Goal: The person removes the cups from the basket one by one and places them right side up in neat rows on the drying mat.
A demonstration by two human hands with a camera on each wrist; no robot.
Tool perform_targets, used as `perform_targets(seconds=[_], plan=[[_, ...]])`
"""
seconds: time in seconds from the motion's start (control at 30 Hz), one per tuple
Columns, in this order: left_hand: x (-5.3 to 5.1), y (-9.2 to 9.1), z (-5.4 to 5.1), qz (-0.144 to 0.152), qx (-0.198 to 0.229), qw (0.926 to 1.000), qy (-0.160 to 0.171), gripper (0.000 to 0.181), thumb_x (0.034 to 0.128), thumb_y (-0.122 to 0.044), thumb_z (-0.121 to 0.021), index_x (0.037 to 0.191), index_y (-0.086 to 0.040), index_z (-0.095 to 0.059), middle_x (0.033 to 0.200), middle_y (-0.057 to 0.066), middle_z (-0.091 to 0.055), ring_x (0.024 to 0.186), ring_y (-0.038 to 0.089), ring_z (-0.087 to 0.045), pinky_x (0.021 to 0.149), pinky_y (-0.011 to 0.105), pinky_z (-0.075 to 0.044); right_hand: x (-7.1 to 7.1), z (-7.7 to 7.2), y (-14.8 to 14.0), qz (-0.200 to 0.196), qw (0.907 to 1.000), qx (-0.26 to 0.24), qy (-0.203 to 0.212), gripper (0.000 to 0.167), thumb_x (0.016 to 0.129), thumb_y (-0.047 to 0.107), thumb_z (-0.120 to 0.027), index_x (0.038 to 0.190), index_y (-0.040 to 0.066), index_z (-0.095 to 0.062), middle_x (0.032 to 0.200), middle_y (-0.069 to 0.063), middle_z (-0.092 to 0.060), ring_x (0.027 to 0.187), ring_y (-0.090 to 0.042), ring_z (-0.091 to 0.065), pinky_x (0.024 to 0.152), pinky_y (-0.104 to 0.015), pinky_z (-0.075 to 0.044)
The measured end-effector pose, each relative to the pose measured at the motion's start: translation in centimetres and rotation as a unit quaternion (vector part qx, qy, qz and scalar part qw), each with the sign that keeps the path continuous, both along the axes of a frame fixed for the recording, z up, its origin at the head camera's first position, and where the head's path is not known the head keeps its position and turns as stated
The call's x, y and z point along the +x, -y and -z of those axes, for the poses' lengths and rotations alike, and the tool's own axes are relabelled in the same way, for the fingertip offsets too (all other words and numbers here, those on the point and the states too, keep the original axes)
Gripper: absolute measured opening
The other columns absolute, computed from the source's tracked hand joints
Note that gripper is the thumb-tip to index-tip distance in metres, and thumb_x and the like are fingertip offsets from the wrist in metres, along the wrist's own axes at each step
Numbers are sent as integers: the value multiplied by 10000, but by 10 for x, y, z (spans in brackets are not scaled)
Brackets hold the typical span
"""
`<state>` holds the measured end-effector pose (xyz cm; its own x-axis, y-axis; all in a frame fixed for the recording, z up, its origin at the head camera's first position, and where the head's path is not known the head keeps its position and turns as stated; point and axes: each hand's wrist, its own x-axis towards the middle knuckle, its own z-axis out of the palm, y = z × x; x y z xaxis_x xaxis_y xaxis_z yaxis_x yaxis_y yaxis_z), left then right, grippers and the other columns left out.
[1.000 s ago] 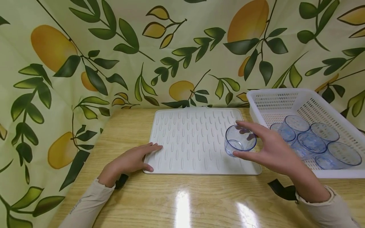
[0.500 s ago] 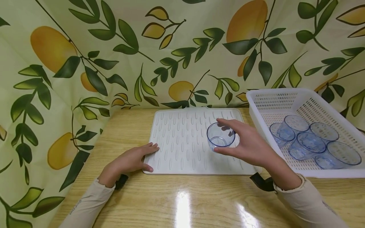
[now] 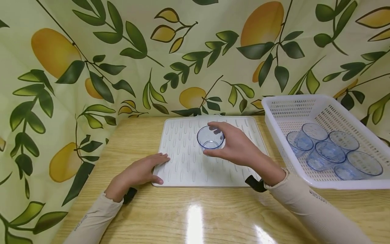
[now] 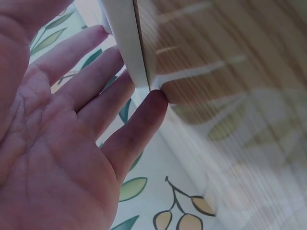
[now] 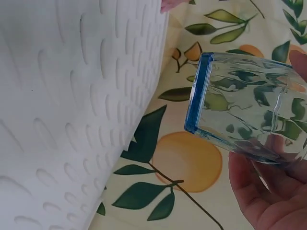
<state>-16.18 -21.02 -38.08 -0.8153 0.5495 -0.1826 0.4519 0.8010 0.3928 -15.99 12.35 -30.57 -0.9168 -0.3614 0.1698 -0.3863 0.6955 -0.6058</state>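
My right hand [image 3: 236, 144] grips a clear drinking glass [image 3: 210, 138] with a blue rim between thumb and fingers, upright over the middle of a white ribbed drying mat [image 3: 179, 169]. In the right wrist view a gap shows between the glass [image 5: 249, 105] and the mat [image 5: 53, 96]. My left hand [image 3: 138, 174] rests at the mat's left edge, its fingers fairly straight and touching the edge. The left wrist view shows the left palm [image 4: 62, 139] facing the camera, with fingertips at the mat's rim [image 4: 127, 43].
A white perforated plastic basket [image 3: 292, 166] stands to the right of the mat, with several similar blue-rimmed glasses [image 3: 330, 152] inside. Wooden tabletop [image 3: 152, 213] extends in front. A fruit-and-leaf patterned cloth [image 3: 137, 78] hangs behind and at the left.
My right hand has carried the glass leftward, from the mat's right side near the basket to over its middle. The left hand has stayed at the left edge.
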Motion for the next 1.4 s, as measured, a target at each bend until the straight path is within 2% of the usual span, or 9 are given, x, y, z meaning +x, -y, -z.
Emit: perform_targets(seconds=[0.27,0.43,0.63,0.83,1.23,1.4], plan=[[0,-2,-1,-82,-160,9998,31,822,744,-304,-848,1461,-92,-505,1545,124,-460,1459,371,-376,1157,551,-339,-23,9,19,248,9994,-217,132,837,753,466,-845,1438,145,-485,1353,-65,-590,1206,-273,-589,931,-457,-529],[0,-3,0,-91,-151,9998,38,817,750,-301,-846,1461,-91,-504,1548,125,-455,1460,370,-376,1157,550,-340,-38,20,27,374,9987,-255,223,846,773,454,-831,1463,131,-461,1416,-52,-564,1266,-265,-567,968,-463,-517],[1,-4,-1,-126,-109,9999,21,819,746,-301,-846,1459,-85,-505,1545,123,-460,1457,370,-382,1150,551,-349,-54,31,38,462,9971,-413,434,852,787,438,-823,1482,128,-440,1414,-60,-566,1268,-267,-564,979,-468,-507],[1,-4,-1,-92,-141,9999,-27,816,755,-330,-837,1464,-102,-503,1547,120,-458,1454,372,-385,1140,562,-357,-68,39,50,525,9960,-328,645,845,789,427,-826,1478,128,-439,1428,-61,-562,1285,-260,-564,1023,-454,-493],[-1,-5,-4,-25,-195,9998,-75,799,775,-346,-825,1470,-125,-499,1553,124,-449,1454,370,-385,1124,574,-371,-87,46,71,646,9956,-279,621,862,814,408,-811,1499,90,-395,1467,-87,-516,1316,-273,-547,1035,-426,-496],[1,-3,-4,-149,-219,9996,31,802,770,-333,-831,1469,-120,-499,1554,120,-448,1458,368,-379,1129,577,-364,-91,50,82,709,9940,-360,750,869,810,426,-814,1498,92,-400,1464,-88,-515,1288,-256,-554,1034,-420,-496]])
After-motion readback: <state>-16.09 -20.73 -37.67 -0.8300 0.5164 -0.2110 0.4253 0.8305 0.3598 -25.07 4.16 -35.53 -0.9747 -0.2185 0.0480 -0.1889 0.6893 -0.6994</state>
